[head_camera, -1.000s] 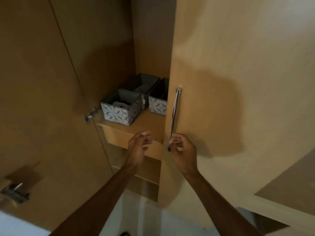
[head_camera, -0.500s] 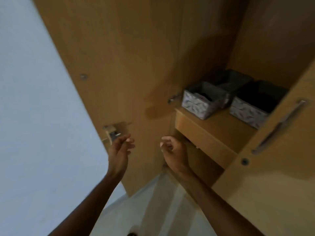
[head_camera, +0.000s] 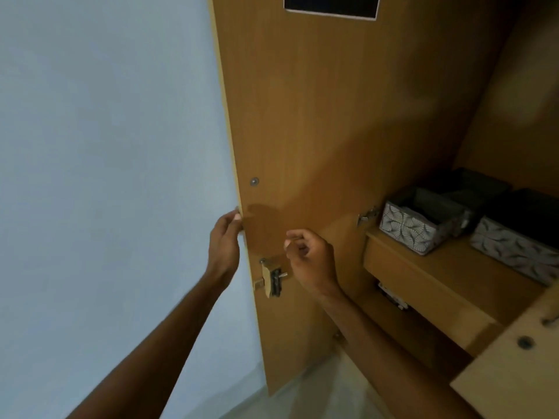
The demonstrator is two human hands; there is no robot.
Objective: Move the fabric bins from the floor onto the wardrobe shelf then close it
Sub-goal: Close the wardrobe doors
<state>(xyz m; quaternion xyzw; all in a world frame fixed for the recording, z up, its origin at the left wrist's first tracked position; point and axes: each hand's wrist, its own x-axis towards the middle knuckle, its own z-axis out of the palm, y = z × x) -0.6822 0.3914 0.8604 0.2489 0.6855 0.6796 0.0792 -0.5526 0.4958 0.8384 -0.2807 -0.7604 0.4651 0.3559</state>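
Observation:
Three fabric bins stand on the wardrobe shelf (head_camera: 429, 285): a patterned grey one (head_camera: 408, 226) in front, a dark one (head_camera: 472, 186) behind it, and a second patterned one (head_camera: 514, 246) at the right. The left wardrobe door (head_camera: 302, 122) stands wide open, its inner face toward me. My left hand (head_camera: 225, 243) grips the door's outer edge, fingers wrapped behind it. My right hand (head_camera: 311, 258) hovers in front of the door with loosely curled fingers, holding nothing, just above the lock (head_camera: 272, 279).
A pale blue wall (head_camera: 106, 146) fills the left. The right wardrobe door (head_camera: 514, 373) juts in at the bottom right, partly open. A hinge (head_camera: 367, 214) sits beside the front bin. Light floor (head_camera: 317, 394) shows below.
My view swung left from the right door to the left door. My right hand let go of the right door's handle; my left hand reached out and took the left door's edge.

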